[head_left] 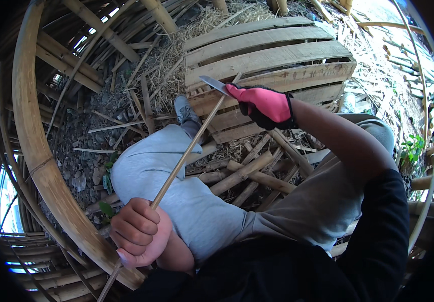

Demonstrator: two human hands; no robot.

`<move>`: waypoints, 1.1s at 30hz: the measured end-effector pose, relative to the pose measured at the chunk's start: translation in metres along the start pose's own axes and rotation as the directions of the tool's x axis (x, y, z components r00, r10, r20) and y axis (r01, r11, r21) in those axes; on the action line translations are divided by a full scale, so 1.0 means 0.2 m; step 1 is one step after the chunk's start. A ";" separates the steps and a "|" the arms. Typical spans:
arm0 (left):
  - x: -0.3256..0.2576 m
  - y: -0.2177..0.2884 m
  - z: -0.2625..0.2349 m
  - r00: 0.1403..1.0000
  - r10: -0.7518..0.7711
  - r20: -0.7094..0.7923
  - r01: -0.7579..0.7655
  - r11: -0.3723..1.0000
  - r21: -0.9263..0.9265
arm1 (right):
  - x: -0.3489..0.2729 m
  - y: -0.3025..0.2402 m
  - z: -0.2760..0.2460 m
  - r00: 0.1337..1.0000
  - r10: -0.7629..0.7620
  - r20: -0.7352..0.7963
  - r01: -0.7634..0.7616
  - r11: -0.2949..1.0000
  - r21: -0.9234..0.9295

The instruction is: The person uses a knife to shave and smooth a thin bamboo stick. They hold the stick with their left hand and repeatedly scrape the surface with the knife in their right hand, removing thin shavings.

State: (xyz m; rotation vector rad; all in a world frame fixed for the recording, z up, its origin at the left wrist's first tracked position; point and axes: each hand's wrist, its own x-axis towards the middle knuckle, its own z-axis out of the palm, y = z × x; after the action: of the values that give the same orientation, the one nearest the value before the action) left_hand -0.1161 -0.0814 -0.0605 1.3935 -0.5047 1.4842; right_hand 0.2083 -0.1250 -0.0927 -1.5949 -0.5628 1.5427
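My bare left hand [139, 231] is wrapped round the lower part of a thin bamboo strip [186, 152], beside my left thigh. From that fist the strip slants up and away to the right, its far end over a wooden crate [262, 58]. My right hand [267, 104], in a pink and black glove, is closed on a knife; the handle is hidden in the glove. The knife's blade [212, 83] points left and lies across the strip near its far end. Whether the blade cuts into the strip cannot be made out.
A thick bamboo pole [35, 126] curves down my left side. Cut bamboo pieces [249, 171] lie between my legs. Straw and shavings [161, 65] cover ground around the slatted crate. More bamboo poles [76, 60] stand at the far left; a small green plant [412, 148] grows at right.
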 end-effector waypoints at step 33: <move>0.01 -0.02 -0.02 1.000 0.003 -0.016 -0.003 1.000 -0.031 | -0.02 -0.01 0.14 0.932 -0.299 -0.205 0.233 0.927 -0.295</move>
State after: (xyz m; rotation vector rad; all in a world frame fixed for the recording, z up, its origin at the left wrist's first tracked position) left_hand -0.1147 -0.0755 -0.0616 1.3569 -0.5181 1.4827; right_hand 0.1806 -0.1188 -0.0859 -1.7938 -0.8373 1.0789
